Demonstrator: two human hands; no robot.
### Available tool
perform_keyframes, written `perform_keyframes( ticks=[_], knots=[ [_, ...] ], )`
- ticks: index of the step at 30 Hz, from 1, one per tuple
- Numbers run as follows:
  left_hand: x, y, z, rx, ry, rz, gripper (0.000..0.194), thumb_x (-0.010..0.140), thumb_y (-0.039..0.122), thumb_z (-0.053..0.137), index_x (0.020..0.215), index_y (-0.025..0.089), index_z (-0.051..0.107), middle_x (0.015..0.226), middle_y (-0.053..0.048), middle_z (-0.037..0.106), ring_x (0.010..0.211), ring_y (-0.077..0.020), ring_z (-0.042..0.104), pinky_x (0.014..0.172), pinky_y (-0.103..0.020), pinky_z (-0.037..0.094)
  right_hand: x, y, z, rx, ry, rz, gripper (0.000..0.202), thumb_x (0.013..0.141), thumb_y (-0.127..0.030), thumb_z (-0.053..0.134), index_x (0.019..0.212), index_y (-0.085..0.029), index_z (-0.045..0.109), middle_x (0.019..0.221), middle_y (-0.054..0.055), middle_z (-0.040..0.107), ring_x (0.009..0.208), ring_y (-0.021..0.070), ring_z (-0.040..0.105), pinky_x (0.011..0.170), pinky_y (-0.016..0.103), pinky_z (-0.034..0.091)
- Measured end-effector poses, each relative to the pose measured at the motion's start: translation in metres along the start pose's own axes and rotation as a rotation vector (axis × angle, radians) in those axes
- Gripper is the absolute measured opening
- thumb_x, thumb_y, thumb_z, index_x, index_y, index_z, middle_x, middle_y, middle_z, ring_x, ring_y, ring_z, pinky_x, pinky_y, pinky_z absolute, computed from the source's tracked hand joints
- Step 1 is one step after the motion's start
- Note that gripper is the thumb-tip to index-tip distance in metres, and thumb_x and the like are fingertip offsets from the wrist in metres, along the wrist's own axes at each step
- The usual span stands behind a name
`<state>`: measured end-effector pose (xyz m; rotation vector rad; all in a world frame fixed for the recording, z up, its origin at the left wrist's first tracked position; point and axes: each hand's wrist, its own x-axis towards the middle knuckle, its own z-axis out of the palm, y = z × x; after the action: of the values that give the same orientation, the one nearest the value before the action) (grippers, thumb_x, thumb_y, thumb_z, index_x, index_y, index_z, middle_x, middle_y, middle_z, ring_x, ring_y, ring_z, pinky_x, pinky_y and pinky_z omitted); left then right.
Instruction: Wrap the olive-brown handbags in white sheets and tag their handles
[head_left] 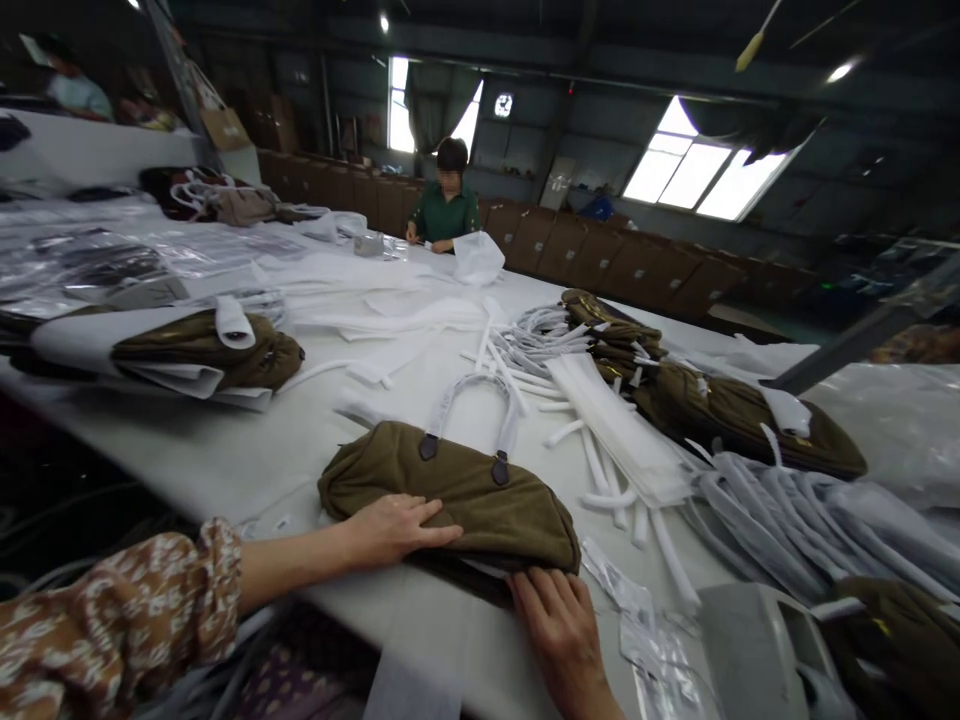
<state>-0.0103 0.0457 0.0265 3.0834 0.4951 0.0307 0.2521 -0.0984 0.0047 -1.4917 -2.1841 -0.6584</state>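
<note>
An olive-green handbag [457, 480] lies on the white table in front of me. Its wrapped handle [474, 385] stands up in an arch, fixed by dark leather tabs. Across the near side of the bag rests my left hand [401, 530], palm down with its fingers stretched out. My right hand [559, 620] has its fingers curled over the bag's near right edge, beside a strip of pale lining or paper; its thumb is hidden. Just right of the bag lie some clear plastic packets [637, 620].
White stuffing tubes [600, 470] and flat white sheets [622, 430] spread right of the bag. More olive bags [735, 415] and grey wrapped handles [802, 520] pile up at right. Another olive bag [202, 350] lies left. Across the table sits a person in green [442, 210].
</note>
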Motion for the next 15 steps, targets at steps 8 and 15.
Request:
perform_keyframes(
  ticks=[8, 15],
  knots=[
    [0.001, 0.004, 0.004, 0.082, 0.069, -0.010, 0.058, 0.091, 0.019, 0.045, 0.144, 0.035, 0.027, 0.131, -0.014, 0.054, 0.098, -0.0248, 0.064, 0.082, -0.034, 0.051, -0.002, 0.012, -0.005, 0.031, 0.085, -0.040, 0.015, 0.088, -0.022, 0.059, 0.101, -0.023, 0.066, 0.085, 0.006, 0.068, 0.075, 0.0190, 0.062, 0.076, 0.037, 0.042],
    [0.000, 0.004, 0.001, 0.143, 0.153, -0.042, 0.051, 0.094, 0.027, 0.043, 0.141, 0.040, 0.030, 0.121, -0.010, 0.058, 0.089, -0.0210, 0.063, 0.075, -0.031, 0.050, 0.047, -0.014, -0.005, 0.116, 0.009, -0.017, 0.064, 0.083, -0.064, 0.053, 0.133, -0.023, 0.051, 0.133, 0.017, 0.055, 0.118, 0.0330, 0.054, 0.108, 0.057, 0.019]
  ],
)
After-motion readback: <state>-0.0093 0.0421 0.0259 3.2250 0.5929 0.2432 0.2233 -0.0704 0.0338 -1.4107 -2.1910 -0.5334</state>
